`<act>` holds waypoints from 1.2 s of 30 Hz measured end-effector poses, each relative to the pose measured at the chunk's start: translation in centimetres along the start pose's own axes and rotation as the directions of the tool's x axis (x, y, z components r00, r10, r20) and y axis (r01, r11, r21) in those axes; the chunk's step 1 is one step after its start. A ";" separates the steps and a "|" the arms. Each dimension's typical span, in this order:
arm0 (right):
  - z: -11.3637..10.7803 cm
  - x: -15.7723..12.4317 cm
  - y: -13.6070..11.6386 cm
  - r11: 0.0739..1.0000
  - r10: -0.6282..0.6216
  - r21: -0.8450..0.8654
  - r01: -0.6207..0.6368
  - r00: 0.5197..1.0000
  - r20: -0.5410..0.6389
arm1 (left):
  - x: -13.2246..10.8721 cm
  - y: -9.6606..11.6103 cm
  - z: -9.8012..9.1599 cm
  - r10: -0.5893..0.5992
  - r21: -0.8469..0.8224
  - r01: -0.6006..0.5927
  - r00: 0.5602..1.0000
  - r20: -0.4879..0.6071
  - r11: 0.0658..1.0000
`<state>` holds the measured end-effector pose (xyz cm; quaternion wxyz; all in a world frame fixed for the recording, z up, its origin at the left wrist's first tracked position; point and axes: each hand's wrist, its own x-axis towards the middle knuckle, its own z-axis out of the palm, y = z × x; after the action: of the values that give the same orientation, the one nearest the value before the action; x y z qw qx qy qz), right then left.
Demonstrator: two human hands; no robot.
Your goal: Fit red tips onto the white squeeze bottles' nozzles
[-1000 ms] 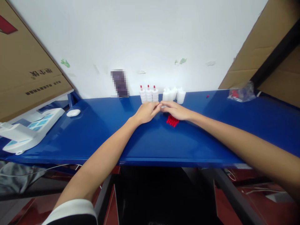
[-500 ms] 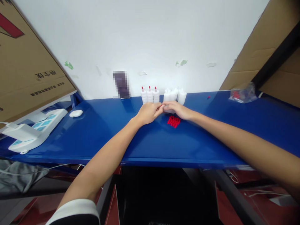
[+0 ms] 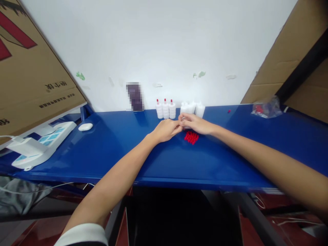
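My left hand [image 3: 165,130] and my right hand [image 3: 195,124] meet fingertip to fingertip over the blue table [image 3: 102,153], fingers pinched together on a small white bottle [image 3: 185,125] that is mostly hidden between them. A cluster of several small red caps [image 3: 191,137] lies on the table just below my right hand. Behind my hands, three white bottles with red caps [image 3: 165,109] stand in a row by the wall. Beside these stand white bottles without caps [image 3: 192,108].
A white scale-like device [image 3: 38,145] and a white oval object [image 3: 85,126] sit at the table's left. Cardboard boxes [image 3: 30,75] lean at the left and right. A clear plastic bag [image 3: 266,107] lies at the far right; one loose red cap [image 3: 229,111] lies near the wall.
My hands stay joined at the same spot near the red caps. The camera has tilted slightly, so everything sits a little lower in view.
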<state>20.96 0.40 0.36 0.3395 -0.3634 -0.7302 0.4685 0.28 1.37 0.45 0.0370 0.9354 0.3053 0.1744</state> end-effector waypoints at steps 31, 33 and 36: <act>0.2 -0.1 0.0 0.963 -0.049 -0.269 0.021 0.994 -0.097 | -1.1 -4.3 -1.5 -0.196 -0.059 0.187 0.960 -0.200 0.980; 0.2 0.0 0.0 0.976 -0.057 -0.214 0.033 0.992 -0.109 | -0.8 -2.6 -1.4 -0.110 -0.041 0.105 0.979 -0.172 0.994; 0.4 0.2 -0.1 0.992 -0.070 -0.110 0.063 0.996 -0.056 | -0.2 -0.5 -0.9 -0.023 -0.006 0.022 0.993 -0.119 1.000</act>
<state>20.51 0.33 0.34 0.3566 -0.3707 -0.7557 0.4054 -0.47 1.66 1.14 0.0229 0.9197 0.3170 0.2304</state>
